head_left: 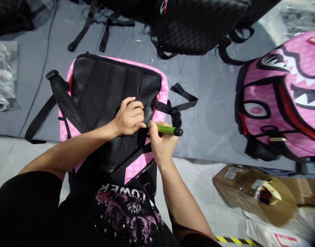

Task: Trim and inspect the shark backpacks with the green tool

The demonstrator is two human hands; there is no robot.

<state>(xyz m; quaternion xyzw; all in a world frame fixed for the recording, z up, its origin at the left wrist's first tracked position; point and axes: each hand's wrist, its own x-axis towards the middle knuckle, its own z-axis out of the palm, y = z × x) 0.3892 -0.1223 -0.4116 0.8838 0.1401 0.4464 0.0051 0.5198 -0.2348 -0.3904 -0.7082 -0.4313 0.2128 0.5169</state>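
A pink checked backpack (164,82) lies with its black padded back panel (95,89) facing up and its near end against my body. My right hand (162,142) grips a green marker pen (167,129) with a black end, near the bag's right edge. The pen's tip points left and is hidden by my fingers. Over the back panel my left hand (129,117) is closed with its fingers curled, its thumb close to the pen; what it pinches is hidden. A black shoulder strap (66,96) lies on the bag's left side.
The bag rests on a grey-covered table (206,127). Black checked backpacks (196,27) line the far side. At right stands a pink shark-face backpack (273,96). Clear plastic packaging (4,75) lies at left. Below the right edge is an open cardboard box (240,187) on the floor.
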